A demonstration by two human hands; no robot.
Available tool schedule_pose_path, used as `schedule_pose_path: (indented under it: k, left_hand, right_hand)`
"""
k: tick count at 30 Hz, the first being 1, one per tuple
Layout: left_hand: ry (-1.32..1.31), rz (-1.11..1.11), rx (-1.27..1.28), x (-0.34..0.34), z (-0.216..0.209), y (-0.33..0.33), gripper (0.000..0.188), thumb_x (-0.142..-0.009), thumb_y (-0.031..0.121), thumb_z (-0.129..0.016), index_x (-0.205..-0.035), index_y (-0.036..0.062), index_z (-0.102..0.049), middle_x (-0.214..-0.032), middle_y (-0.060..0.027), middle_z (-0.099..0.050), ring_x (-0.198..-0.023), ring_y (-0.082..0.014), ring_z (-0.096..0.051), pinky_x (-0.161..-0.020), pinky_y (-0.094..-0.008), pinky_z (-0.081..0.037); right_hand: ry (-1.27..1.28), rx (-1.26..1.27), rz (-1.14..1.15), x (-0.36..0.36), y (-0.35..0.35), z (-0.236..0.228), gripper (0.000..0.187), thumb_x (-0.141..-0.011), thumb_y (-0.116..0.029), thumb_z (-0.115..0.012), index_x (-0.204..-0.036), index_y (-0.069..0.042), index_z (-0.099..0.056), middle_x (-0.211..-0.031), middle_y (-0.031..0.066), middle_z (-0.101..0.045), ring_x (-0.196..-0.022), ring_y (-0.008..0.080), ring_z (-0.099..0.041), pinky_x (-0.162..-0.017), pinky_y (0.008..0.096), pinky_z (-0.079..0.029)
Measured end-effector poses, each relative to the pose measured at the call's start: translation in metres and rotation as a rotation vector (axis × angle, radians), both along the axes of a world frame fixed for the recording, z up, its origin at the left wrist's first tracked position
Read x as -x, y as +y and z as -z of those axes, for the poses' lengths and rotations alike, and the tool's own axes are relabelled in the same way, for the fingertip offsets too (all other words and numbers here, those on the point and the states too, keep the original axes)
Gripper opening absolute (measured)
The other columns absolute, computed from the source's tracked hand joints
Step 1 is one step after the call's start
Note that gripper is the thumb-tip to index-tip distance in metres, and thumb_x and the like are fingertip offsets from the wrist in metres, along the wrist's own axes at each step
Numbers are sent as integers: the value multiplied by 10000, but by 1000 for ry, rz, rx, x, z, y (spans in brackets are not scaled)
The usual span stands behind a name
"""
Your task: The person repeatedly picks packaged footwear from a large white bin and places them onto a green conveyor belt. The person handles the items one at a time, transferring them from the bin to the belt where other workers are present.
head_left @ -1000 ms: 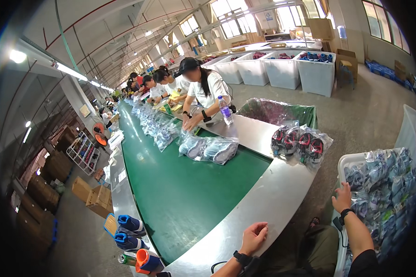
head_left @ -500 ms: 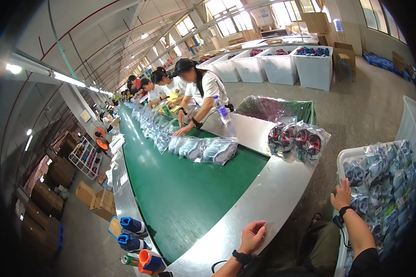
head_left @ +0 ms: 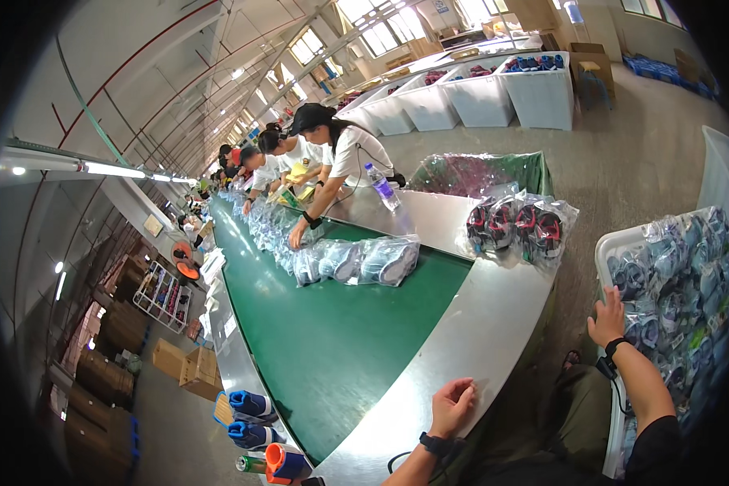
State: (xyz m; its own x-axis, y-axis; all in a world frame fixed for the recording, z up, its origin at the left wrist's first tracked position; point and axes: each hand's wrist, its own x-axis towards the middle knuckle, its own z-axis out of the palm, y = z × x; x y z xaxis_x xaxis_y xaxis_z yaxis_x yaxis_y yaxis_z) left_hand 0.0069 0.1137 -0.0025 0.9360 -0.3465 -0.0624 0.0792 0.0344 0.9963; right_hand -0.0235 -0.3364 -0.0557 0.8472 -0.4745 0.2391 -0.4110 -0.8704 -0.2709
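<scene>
My left hand (head_left: 454, 407) rests on the bare metal border (head_left: 494, 324) of the conveyor table, its fingers loosely curled with nothing visible in them. My right hand (head_left: 607, 318) lies with fingers stretched out at the near-left rim of a white plastic bin (head_left: 605, 261), holding nothing. Clear-bagged blue-grey shoes (head_left: 664, 300) fill that bin beside the hand. Two clear bags of black-and-red shoes (head_left: 514, 227) sit at the far right corner of the table. On the green belt (head_left: 332, 340), bagged grey shoes (head_left: 385, 261) lie in a row.
Across the belt a co-worker (head_left: 352, 154) reaches toward the bagged shoes, with others farther along. A water bottle (head_left: 382, 186) stands near them. Blue shoes (head_left: 251, 421), an orange-and-blue roll (head_left: 286, 463) and a green can (head_left: 251, 464) are at the near left. Large white bins (head_left: 539, 97) stand behind.
My view has shifted slightly, so both hands appear a little farther right. The co-worker leans farther over the belt, one hand now at the left end of the bagged shoe row.
</scene>
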Motion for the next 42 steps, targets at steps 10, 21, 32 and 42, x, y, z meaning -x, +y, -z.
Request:
schedule_pose_path:
  k: [10,21,32,42]
  left_hand:
    - [-17,3,-2,1,-4,-1,245,-1017,31,-630,-1251,-42,-637,-1059,-94,-732,-875,-101,-683,-721,-215,-552]
    - [-26,-9,25,2,-4,-3,241,-1017,15,-623,-1250,-45,-639,-1053,-98,-734,-849,-89,-671,-726,-213,-554]
    - [-24,-13,22,2,-6,-3,245,-1016,30,-629,-1248,-47,-640,-1052,-97,-735,-849,-96,-674,-722,-224,-558]
    - [-24,-7,45,2,-6,-3,239,-1016,24,-626,-1243,-48,-641,-1055,-102,-738,-855,-99,-678,-722,-223,-559]
  right_hand:
    - [-12,34,3,0,-1,4,355,-787,-245,-803,-1044,-51,-653,-1561,189,-330,-1528,439,-210,-1166,531,-311]
    - [5,4,3,-1,-1,3,351,-793,-242,-797,-1052,-51,-656,-1576,187,-316,-1531,435,-201,-1175,533,-306]
    - [25,-25,5,0,1,-3,332,-799,-233,-788,-1044,-50,-658,-1582,193,-311,-1533,439,-196,-1179,533,-296]
    - [33,-37,9,0,2,-5,330,-797,-229,-787,-1039,-44,-661,-1582,192,-317,-1533,439,-199,-1174,533,-298]
